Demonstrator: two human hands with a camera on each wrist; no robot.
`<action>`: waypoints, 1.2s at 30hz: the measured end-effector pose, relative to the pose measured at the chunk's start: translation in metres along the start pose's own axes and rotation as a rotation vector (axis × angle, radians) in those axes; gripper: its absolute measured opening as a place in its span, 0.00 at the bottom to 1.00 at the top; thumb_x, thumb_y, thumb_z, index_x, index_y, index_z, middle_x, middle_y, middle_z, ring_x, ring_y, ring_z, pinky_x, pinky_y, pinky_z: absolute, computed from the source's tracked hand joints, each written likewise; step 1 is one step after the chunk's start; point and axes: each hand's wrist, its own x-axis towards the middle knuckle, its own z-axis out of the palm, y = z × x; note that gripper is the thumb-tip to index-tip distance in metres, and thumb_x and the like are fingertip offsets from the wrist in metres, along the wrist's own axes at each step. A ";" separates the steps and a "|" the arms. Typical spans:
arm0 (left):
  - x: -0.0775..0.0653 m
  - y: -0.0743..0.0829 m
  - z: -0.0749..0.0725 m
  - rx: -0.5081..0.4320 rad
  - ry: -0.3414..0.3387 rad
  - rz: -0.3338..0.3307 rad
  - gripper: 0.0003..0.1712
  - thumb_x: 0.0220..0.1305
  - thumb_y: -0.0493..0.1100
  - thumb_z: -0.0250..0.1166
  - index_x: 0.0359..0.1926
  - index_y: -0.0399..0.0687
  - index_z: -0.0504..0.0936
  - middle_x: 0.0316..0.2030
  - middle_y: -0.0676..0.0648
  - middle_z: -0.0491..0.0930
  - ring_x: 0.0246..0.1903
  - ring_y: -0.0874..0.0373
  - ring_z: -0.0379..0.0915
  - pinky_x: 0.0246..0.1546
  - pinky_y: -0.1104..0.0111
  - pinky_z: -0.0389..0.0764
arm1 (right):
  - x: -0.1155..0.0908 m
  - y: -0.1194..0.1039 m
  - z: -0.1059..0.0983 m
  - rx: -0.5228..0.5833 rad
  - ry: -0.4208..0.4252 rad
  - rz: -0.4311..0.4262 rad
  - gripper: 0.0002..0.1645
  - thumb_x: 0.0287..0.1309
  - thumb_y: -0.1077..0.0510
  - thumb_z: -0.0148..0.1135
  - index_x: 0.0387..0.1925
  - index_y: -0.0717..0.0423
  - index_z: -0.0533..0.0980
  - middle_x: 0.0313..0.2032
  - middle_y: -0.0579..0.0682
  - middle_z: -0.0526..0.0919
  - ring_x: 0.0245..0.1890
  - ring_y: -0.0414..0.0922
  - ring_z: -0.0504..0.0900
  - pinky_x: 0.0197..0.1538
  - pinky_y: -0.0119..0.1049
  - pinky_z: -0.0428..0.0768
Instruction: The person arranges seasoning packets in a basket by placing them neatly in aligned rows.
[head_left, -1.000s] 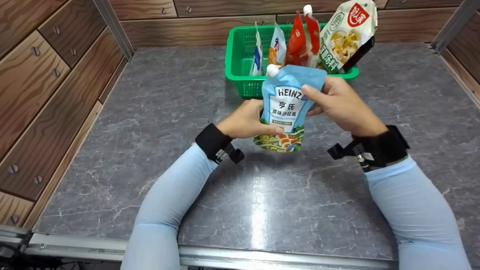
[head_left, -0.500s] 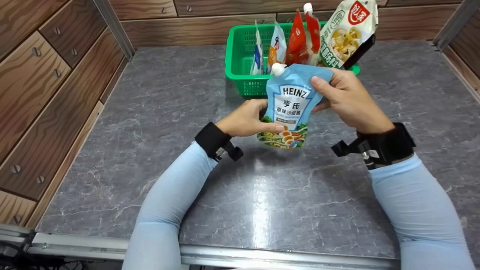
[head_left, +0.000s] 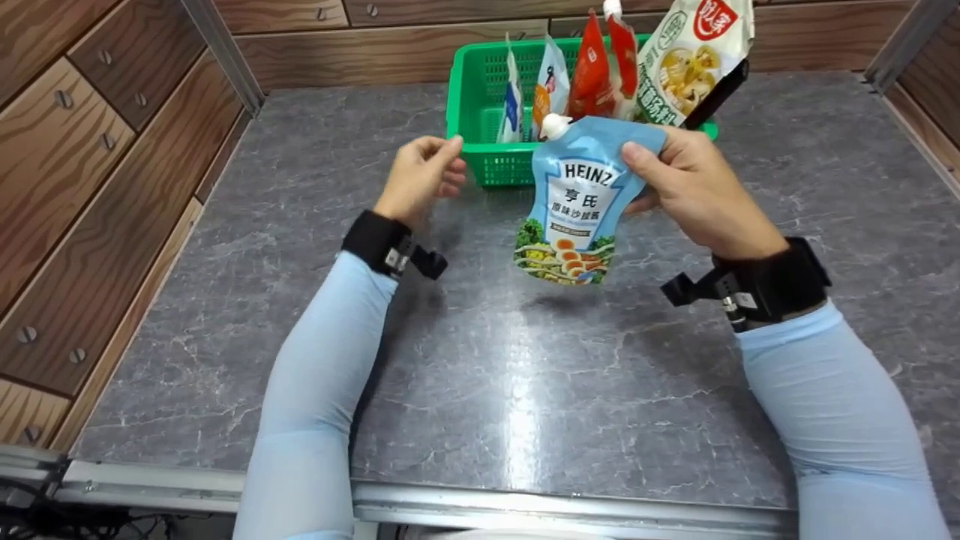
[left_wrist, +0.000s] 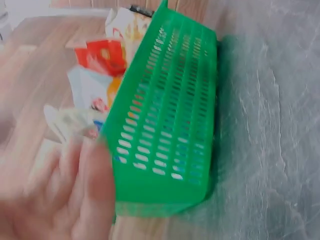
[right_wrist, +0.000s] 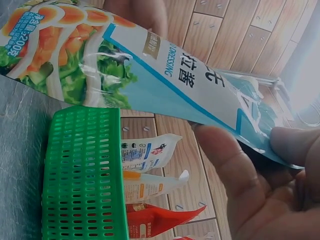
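My right hand (head_left: 694,184) pinches the upper right corner of a light blue Heinz salad dressing pouch (head_left: 577,202) between thumb and fingers. The pouch hangs tilted above the table, its white cap (head_left: 556,126) at the upper left. In the right wrist view the thumb (right_wrist: 295,142) lies on the pouch's edge. My left hand (head_left: 424,176) is at the front left corner of the green basket (head_left: 499,166), fingers loosely bent and holding nothing. The left wrist view is blurred; whether the fingertips touch the basket cannot be told.
In the basket stand several packets: a white-and-blue one (head_left: 511,101), an orange-and-white one (head_left: 551,82), red pouches (head_left: 592,75), and a large cream soup packet (head_left: 690,67) leaning right. Wooden drawer-patterned walls (head_left: 112,187) border the grey marbled table (head_left: 300,225).
My left hand has let go of the pouch and moved up and left to the basket's corner. The right hand still holds the pouch, shifted slightly right since a second ago.
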 end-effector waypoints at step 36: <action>0.046 0.009 0.005 -0.388 0.200 -0.337 0.15 0.62 0.27 0.52 0.50 0.28 0.75 0.48 0.36 0.73 0.27 0.53 0.74 0.26 0.68 0.79 | 0.040 -0.057 0.044 -0.195 0.114 0.058 0.20 0.66 0.52 0.45 0.46 0.66 0.72 0.40 0.64 0.79 0.35 0.57 0.80 0.34 0.42 0.81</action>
